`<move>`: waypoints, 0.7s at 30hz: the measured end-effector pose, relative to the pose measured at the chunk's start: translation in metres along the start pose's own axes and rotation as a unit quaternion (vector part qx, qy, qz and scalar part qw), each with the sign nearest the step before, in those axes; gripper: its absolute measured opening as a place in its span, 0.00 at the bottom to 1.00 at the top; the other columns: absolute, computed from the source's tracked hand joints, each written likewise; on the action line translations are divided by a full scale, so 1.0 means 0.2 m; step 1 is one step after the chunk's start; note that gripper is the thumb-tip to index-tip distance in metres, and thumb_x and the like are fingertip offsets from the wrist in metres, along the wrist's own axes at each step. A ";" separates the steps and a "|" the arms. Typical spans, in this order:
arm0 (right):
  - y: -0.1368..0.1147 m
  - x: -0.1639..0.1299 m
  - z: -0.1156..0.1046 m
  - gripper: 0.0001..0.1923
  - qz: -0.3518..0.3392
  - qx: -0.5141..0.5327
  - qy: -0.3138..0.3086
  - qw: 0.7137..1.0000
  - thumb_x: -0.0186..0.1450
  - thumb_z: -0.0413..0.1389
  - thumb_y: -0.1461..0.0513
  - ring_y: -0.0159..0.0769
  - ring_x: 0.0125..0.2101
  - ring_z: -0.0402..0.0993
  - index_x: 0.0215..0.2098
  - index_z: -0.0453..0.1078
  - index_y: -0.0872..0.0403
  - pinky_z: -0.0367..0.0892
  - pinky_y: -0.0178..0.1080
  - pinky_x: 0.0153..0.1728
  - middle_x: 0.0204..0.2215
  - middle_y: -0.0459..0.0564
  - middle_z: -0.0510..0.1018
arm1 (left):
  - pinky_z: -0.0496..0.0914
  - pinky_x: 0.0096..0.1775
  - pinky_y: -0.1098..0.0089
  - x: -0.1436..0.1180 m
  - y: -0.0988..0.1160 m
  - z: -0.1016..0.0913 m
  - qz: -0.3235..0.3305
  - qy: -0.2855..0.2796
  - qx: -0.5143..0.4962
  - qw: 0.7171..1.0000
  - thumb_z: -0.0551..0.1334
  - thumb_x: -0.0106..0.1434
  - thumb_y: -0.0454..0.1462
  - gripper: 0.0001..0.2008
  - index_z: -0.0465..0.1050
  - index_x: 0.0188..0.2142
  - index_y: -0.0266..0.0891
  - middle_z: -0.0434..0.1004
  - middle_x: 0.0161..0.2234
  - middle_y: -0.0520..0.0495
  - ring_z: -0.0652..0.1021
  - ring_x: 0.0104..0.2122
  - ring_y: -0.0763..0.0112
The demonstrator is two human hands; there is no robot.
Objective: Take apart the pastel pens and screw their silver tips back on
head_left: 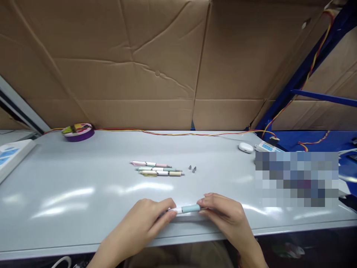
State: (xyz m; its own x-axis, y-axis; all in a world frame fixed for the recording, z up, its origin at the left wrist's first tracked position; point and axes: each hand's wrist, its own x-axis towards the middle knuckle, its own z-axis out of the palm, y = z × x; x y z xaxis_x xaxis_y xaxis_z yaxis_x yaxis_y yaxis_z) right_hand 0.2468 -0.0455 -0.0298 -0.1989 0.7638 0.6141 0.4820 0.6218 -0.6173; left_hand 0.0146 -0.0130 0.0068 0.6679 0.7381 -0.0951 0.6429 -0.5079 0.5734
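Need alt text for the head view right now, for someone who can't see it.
Both hands, left hand and right hand, grip the ends of a light blue pen at the grey table's near edge. Three more pens and two small metal tips lie beyond, before a cardboard wall.

Pretty basic setup: a glossy pale grey worktop [69, 186] with light glaring off it, backed by a wall of creased cardboard sheets [134, 63]. Blue metal frame [304, 70] sits at the far right corner, red-yellow wires [173, 133] running along the far edge.
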 end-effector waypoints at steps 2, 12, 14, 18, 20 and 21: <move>0.00 0.00 0.00 0.04 -0.004 -0.003 -0.009 1.000 0.63 0.57 0.61 0.33 0.29 0.76 0.35 0.73 0.51 0.71 0.36 0.41 0.27 0.45 0.80 | 0.60 0.29 0.75 0.00 0.00 -0.01 0.005 -0.005 -0.001 1.000 0.44 0.70 0.43 0.17 0.68 0.34 0.43 0.70 0.24 0.54 0.71 0.25 0.71; -0.01 0.01 0.00 0.22 0.038 -0.047 -0.104 0.993 0.70 0.43 0.55 0.32 0.23 0.65 0.23 0.66 0.54 0.61 0.35 0.26 0.18 0.46 0.69 | 0.60 0.29 0.76 0.00 0.00 -0.01 0.021 -0.005 0.009 1.000 0.46 0.69 0.44 0.17 0.69 0.33 0.43 0.71 0.24 0.54 0.71 0.25 0.72; -0.02 0.01 0.00 0.24 0.054 -0.064 -0.117 0.990 0.70 0.41 0.54 0.32 0.21 0.63 0.20 0.63 0.54 0.60 0.35 0.26 0.17 0.45 0.67 | 0.60 0.29 0.76 0.00 0.00 -0.01 0.024 -0.005 0.018 1.000 0.45 0.69 0.44 0.17 0.69 0.33 0.43 0.71 0.24 0.54 0.71 0.25 0.71; -0.02 0.02 -0.01 0.26 0.096 -0.079 -0.137 0.983 0.70 0.37 0.52 0.33 0.22 0.66 0.23 0.66 0.53 0.62 0.36 0.26 0.18 0.45 0.69 | 0.62 0.29 0.74 0.00 0.00 0.00 0.013 0.001 0.021 1.000 0.44 0.70 0.45 0.17 0.68 0.34 0.44 0.72 0.25 0.54 0.72 0.26 0.69; -0.02 0.01 -0.01 0.18 0.108 -0.060 -0.116 0.985 0.69 0.43 0.51 0.35 0.29 0.70 0.40 0.69 0.52 0.66 0.36 0.32 0.28 0.47 0.75 | 0.62 0.30 0.74 0.00 0.00 0.00 -0.001 0.011 0.015 1.000 0.43 0.70 0.44 0.17 0.68 0.35 0.44 0.71 0.25 0.54 0.72 0.26 0.69; -0.02 0.00 -0.01 0.17 0.112 -0.050 -0.102 0.987 0.67 0.47 0.52 0.36 0.33 0.72 0.48 0.66 0.52 0.67 0.36 0.36 0.34 0.48 0.76 | 0.62 0.30 0.74 0.00 -0.01 0.01 -0.008 0.017 0.013 1.000 0.43 0.70 0.44 0.17 0.68 0.36 0.44 0.71 0.25 0.54 0.73 0.26 0.69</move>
State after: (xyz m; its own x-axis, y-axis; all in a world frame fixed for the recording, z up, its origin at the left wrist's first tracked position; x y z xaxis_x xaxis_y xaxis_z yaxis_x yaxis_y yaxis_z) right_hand 0.2457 -0.0476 -0.0262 -0.2413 0.9052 0.3500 0.6134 0.4217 -0.6678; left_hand 0.0146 -0.0126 0.0050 0.6445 0.7608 -0.0756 0.6628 -0.5067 0.5513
